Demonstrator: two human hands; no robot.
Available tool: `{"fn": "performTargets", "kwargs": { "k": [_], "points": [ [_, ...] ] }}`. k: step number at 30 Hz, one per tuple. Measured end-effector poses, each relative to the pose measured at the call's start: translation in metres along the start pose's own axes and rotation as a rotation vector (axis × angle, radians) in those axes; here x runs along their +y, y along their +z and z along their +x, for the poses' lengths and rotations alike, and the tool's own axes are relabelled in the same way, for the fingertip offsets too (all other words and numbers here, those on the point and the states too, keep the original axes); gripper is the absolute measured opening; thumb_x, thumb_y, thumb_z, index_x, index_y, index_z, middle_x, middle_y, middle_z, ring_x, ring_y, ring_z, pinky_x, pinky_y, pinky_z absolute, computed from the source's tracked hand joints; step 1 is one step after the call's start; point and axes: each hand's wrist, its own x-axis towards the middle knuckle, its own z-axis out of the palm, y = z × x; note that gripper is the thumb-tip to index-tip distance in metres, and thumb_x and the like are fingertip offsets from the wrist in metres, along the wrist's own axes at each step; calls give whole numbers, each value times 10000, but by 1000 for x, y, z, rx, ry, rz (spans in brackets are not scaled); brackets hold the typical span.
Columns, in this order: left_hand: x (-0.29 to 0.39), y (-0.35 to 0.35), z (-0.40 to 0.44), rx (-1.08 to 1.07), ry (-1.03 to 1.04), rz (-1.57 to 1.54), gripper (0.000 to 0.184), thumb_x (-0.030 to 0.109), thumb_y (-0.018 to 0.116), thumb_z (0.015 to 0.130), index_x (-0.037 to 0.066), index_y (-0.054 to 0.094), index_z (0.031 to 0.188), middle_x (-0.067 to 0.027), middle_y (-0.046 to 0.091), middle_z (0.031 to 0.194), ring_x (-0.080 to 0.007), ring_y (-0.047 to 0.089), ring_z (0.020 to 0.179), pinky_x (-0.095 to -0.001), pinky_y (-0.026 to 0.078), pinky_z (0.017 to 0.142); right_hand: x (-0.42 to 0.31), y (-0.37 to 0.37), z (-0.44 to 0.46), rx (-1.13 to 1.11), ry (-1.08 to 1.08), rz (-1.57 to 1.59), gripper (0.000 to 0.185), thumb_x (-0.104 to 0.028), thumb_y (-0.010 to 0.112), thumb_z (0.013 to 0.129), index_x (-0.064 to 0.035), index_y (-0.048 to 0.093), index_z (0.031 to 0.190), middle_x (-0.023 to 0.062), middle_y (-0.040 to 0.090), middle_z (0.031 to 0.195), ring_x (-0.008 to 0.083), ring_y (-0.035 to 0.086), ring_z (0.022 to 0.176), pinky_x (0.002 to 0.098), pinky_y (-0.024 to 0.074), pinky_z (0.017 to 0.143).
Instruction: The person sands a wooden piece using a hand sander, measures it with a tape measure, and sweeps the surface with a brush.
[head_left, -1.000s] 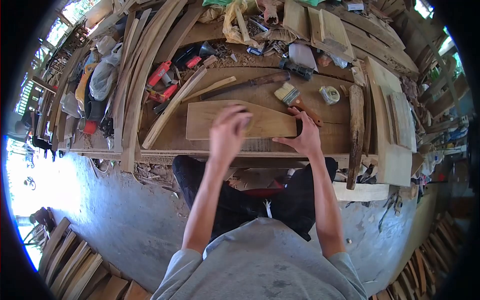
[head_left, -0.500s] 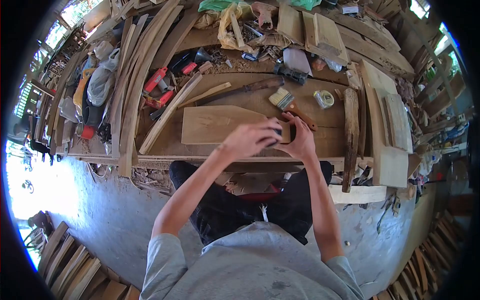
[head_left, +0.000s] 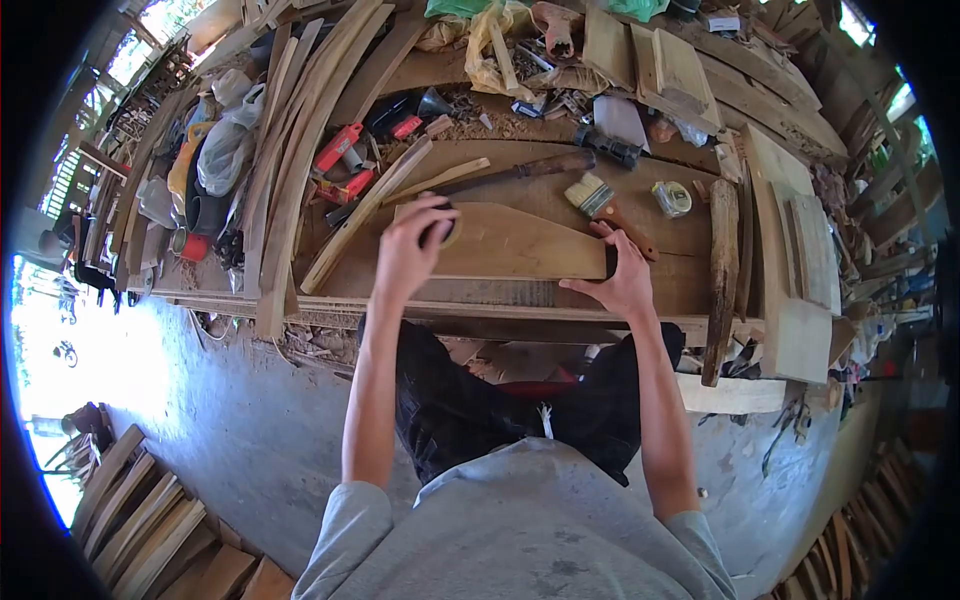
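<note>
We curl our left hand (head_left: pixel 408 250) round a dark block (head_left: pixel 438 224); our right hand (head_left: pixel 629 282), thumb and fingers spread, grips the board's (head_left: pixel 525 245) nearest end.

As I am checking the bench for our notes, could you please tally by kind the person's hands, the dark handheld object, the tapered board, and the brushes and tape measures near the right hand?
Hands: 2 (left hand, right hand)
Dark object in the left hand: 1
Tapered board: 1
Brush: 1
Tape measure: 1
Total: 6
</note>
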Motion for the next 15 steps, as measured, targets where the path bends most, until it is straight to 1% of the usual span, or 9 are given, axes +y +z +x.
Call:
{"fn": "performTargets", "kwargs": {
  "k": [1,3,4,6,8,10,11,12,15],
  "points": [
    [-4,1,-3,-2,4,3,163,79,739,1011,97,826,1147,-114,763,1366,-337,674,1370,-459,538,1158,0,1,0,6,0,-6,917,-600,1024,648,-23,582,1208,119,706,1462,345,663,1356,471,528,1136],
    [-8,0,-20,98,36,162,157,68,736,1009,88,822,1139,-124,757,1360,-342,668,1378,-470,535,1158,-1,0,-1,0,5,-9,912,-600,1024,650,-28,575,1200,118,708,1457,341,666,1352,470,529,1135],
    [13,4,-33,6,58,122,151,67,732,1011,89,817,1133,-128,749,1357,-342,673,1363,-486,532,1160,-2,-1,0,-7,5,-18,906,-600,1024,651,-32,569,1192,117,709,1452,336,668,1348,469,529,1135],
    [33,18,-51,-80,226,138,163,62,730,1011,100,817,1143,-134,741,1362,-338,677,1348,-493,534,1156,2,1,1,0,-11,-30,916,-602,1024,650,-35,571,1209,114,710,1447,335,673,1335,466,530,1134],
    [30,12,-48,-88,201,118,169,62,736,1007,95,818,1151,-145,747,1344,-356,680,1332,-476,542,1137,5,4,-4,-1,-18,-43,926,-604,1023,650,-37,573,1226,111,712,1442,334,677,1323,464,530,1134],
    [6,-2,-32,61,17,93,173,58,735,1009,83,817,1159,-152,754,1328,-373,682,1326,-460,556,1106,9,6,-2,20,-35,-26,1003,-610,1023,645,-33,583,1338,101,713,1435,329,677,1311,456,528,1136],
    [-5,-9,-25,152,13,116,171,62,729,1019,76,816,1165,-155,760,1315,-378,697,1303,-456,568,1078,11,5,2,27,-41,-27,1003,-610,1023,645,-33,583,1338,101,713,1435,329,677,1311,456,528,1136],
    [-11,-17,-20,150,-47,128,179,57,728,1021,80,816,1174,-149,763,1311,-374,702,1301,-465,574,1075,10,5,2,25,-37,-22,1002,-613,1020,646,-35,583,1337,101,712,1438,329,676,1314,456,527,1137],
    [-7,-11,-22,122,31,168,194,51,734,1014,81,815,1188,-146,764,1320,-370,698,1316,-464,570,1091,4,3,-2,-3,-6,-35,976,-615,1017,650,-39,580,1305,105,710,1440,329,672,1324,460,523,1139]
  ]
}}
